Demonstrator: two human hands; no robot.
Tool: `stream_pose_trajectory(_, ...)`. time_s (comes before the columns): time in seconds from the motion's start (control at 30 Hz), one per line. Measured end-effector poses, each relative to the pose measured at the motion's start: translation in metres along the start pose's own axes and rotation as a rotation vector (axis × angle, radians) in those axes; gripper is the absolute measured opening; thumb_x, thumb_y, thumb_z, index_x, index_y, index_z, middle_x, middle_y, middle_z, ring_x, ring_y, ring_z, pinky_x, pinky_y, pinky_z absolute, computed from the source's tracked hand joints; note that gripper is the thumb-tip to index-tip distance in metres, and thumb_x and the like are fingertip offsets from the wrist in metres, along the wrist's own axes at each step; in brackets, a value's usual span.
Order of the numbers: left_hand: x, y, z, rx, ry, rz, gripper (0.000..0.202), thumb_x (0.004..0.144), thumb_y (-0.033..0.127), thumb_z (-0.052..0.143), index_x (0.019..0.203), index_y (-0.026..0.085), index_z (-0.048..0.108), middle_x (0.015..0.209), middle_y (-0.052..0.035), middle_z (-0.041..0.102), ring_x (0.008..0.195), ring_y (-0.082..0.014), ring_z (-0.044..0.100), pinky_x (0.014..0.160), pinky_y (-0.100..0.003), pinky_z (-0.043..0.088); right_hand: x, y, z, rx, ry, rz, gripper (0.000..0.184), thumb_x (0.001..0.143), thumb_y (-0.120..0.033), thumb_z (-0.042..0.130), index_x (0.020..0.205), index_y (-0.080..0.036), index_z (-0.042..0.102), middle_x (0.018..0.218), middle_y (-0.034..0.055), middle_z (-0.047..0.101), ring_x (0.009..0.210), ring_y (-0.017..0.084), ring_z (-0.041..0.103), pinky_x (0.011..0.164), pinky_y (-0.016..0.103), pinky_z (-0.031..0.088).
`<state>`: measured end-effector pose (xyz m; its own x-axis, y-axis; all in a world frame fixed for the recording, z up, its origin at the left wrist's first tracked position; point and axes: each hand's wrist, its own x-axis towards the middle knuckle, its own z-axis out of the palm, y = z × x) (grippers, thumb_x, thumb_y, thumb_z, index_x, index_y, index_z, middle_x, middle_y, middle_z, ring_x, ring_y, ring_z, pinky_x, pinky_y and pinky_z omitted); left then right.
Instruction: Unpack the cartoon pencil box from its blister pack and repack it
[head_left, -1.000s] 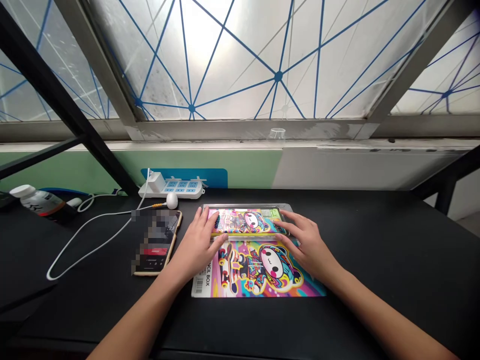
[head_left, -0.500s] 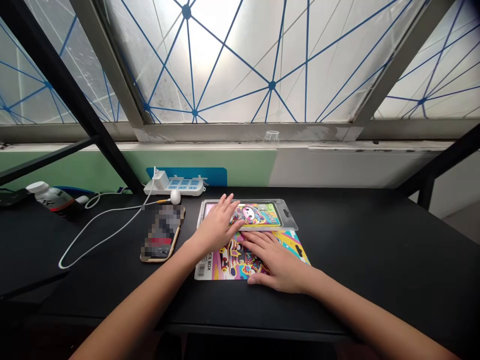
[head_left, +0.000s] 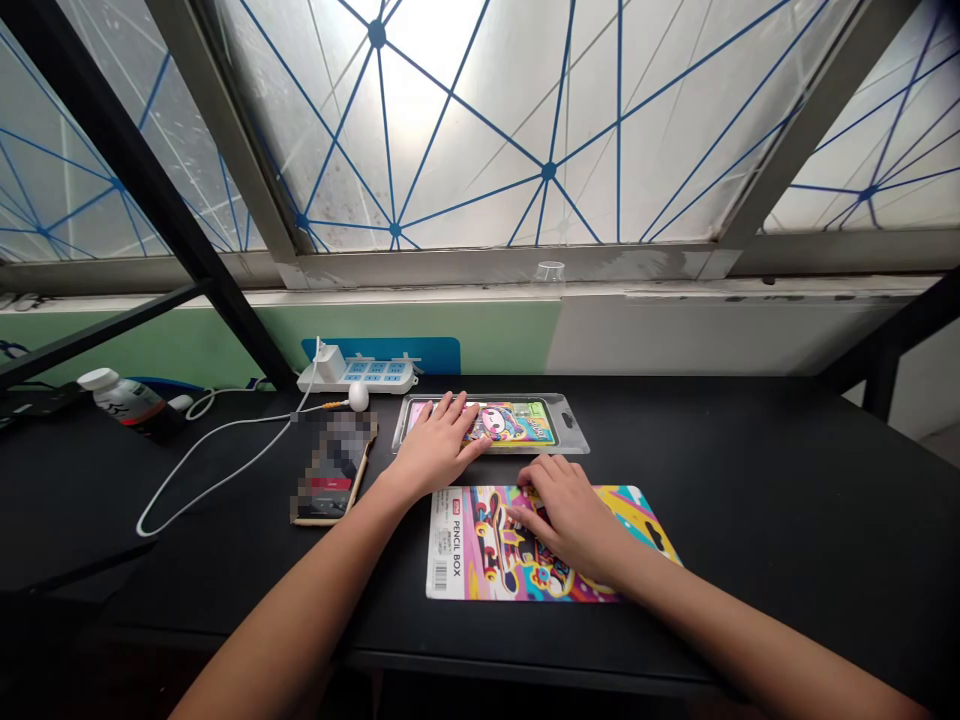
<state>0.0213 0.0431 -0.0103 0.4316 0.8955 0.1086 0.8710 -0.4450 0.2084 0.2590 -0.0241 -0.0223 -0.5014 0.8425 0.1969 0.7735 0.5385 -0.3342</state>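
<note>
A colourful pencil box sits in a clear plastic blister shell point(head_left: 566, 437) at the middle of the black desk point(head_left: 787, 520). My left hand point(head_left: 435, 450) lies flat and open on the left part of that shell. Nearer to me lies the printed backing card point(head_left: 480, 550), marked PENCIL BOX along its left side, apart from the shell. My right hand point(head_left: 566, 515) rests on the card's middle with its fingers bent down onto it, holding nothing.
A phone point(head_left: 334, 470) lies left of the shell, on a white charging cable point(head_left: 217, 470) from a power strip point(head_left: 364, 373) at the wall. A bottle point(head_left: 124, 398) lies on its side far left. A black frame bar point(head_left: 135, 170) slants across the window.
The backing card has slid towards me and to the right under my right hand, coming clear of the blister shell. My left hand stays on the shell.
</note>
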Motion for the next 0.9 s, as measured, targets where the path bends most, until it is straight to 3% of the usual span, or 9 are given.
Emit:
stream_pose_trajectory(0.13,0.0,0.0,-0.001,-0.005,-0.004,0.001,0.071,0.102,0.066,0.025,0.156,0.021,0.04,0.168,-0.0113,0.025,0.156,-0.0339,0.02,0.122,-0.057,0.021,-0.001,0.002,0.006,-0.052,0.053,-0.005,0.026,0.098,-0.045,0.056,0.087,-0.023,0.05,0.09,0.0062,0.061,0.084,0.024,0.054,0.076,0.039,0.044)
stream_pose_trajectory(0.33,-0.004,-0.002,-0.01,-0.048,-0.036,0.014,0.067,0.103,0.064,0.026,0.15,0.02,0.047,0.166,-0.013,0.032,0.155,-0.0333,0.023,0.121,-0.057,0.025,-0.009,0.002,-0.009,0.082,0.06,0.011,0.025,0.097,-0.048,0.055,0.095,-0.023,0.05,0.082,0.0038,0.066,0.069,0.021,0.06,0.065,0.032,0.043)
stream_pose_trajectory(0.47,-0.007,0.0,-0.015,-0.056,-0.044,-0.004,0.053,0.104,0.059,0.03,0.131,0.022,0.058,0.165,-0.0143,0.033,0.155,-0.0325,0.023,0.119,-0.059,0.025,-0.007,0.042,-0.043,0.17,0.074,0.087,0.036,0.093,-0.059,0.056,0.105,-0.024,0.056,0.078,0.0007,0.069,0.064,0.019,0.061,0.063,0.031,0.042)
stream_pose_trajectory(0.57,-0.009,0.005,-0.014,-0.02,-0.031,-0.009,0.046,0.103,0.058,0.036,0.117,0.021,0.06,0.163,-0.0157,0.036,0.155,-0.0326,0.024,0.119,-0.06,0.026,-0.002,0.093,-0.063,0.187,-0.02,0.236,0.043,0.093,-0.065,0.051,0.084,-0.024,0.063,0.077,0.0008,0.069,0.07,0.018,0.06,0.064,0.029,0.042)
stream_pose_trajectory(0.67,-0.011,0.01,-0.013,0.005,-0.031,-0.024,0.044,0.102,0.058,0.038,0.115,0.021,0.058,0.163,-0.0162,0.036,0.154,-0.0333,0.026,0.119,-0.062,0.027,0.003,0.133,-0.069,0.19,-0.156,0.369,0.056,0.086,-0.075,0.051,0.07,-0.023,0.062,0.067,-0.0004,0.063,0.062,0.017,0.053,0.056,0.028,0.037)
stream_pose_trajectory(0.73,-0.012,0.013,-0.012,0.011,-0.03,-0.027,0.043,0.102,0.057,0.038,0.114,0.021,0.058,0.163,-0.0159,0.036,0.154,-0.0337,0.027,0.118,-0.064,0.026,0.005,0.144,-0.066,0.213,-0.203,0.413,0.06,0.083,-0.08,0.051,0.068,-0.023,0.062,0.063,-0.0014,0.06,0.058,0.016,0.048,0.053,0.028,0.034)
stream_pose_trajectory(0.9,-0.014,0.013,-0.008,-0.005,-0.016,0.057,0.047,0.102,0.053,0.038,0.133,0.02,0.052,0.161,-0.0165,0.041,0.151,-0.0342,0.033,0.118,-0.065,0.027,0.006,0.143,-0.062,0.192,-0.118,0.466,0.063,0.08,-0.083,0.05,0.065,-0.023,0.062,0.059,-0.0011,0.056,0.055,0.015,0.043,0.051,0.029,0.031)
